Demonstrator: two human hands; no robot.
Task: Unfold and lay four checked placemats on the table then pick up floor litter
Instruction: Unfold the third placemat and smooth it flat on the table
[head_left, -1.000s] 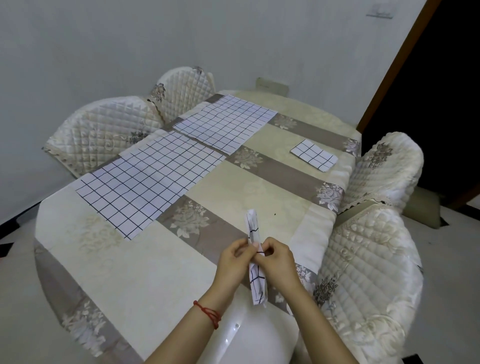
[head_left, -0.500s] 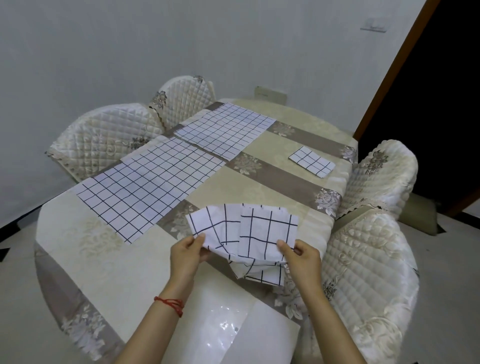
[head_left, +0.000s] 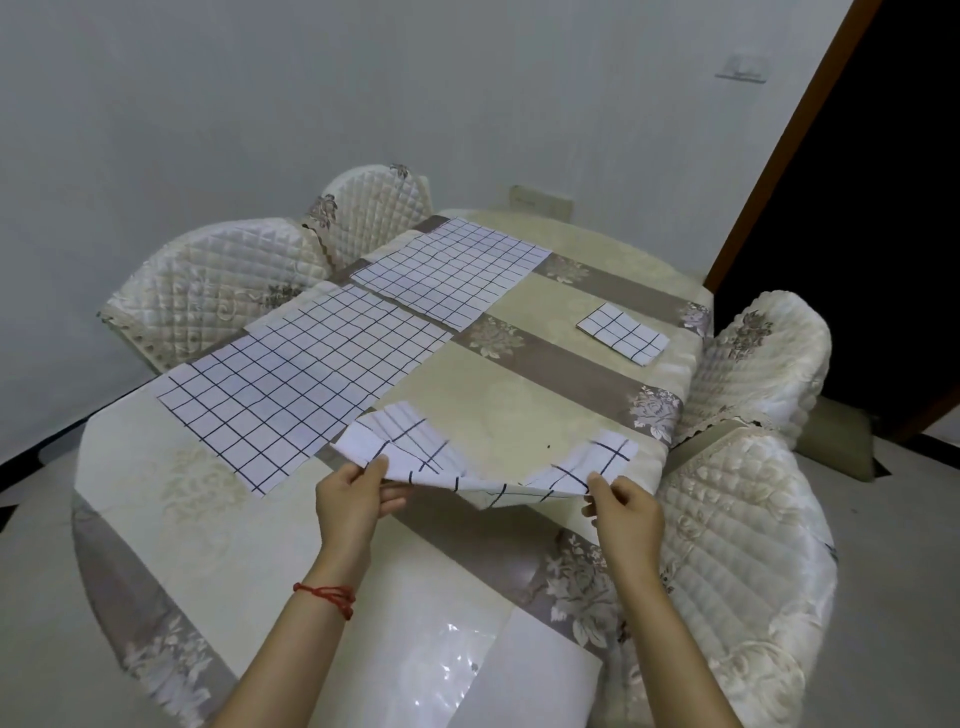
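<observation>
Two white placemats with a black check lie flat on the table's left side, one near (head_left: 296, 384) and one far (head_left: 452, 273). A third placemat (head_left: 622, 340) lies folded small near the far right edge. The placemat I hold (head_left: 415, 457) is half unfolded and sags in the middle just above the cloth. My left hand (head_left: 350, 499) pinches its left edge; my right hand (head_left: 621, 506) pinches its right edge.
The oval table (head_left: 218, 519) wears a cream and grey flowered cloth. Quilted chairs stand at the left (head_left: 208, 291), far left (head_left: 369, 208) and right (head_left: 748, 540). A dark doorway (head_left: 883, 208) opens at the right. A shiny white sheet (head_left: 457, 665) lies at the near edge.
The placemat went from a narrow folded strip to a wide, partly open cloth. My hands moved apart and forward over the table.
</observation>
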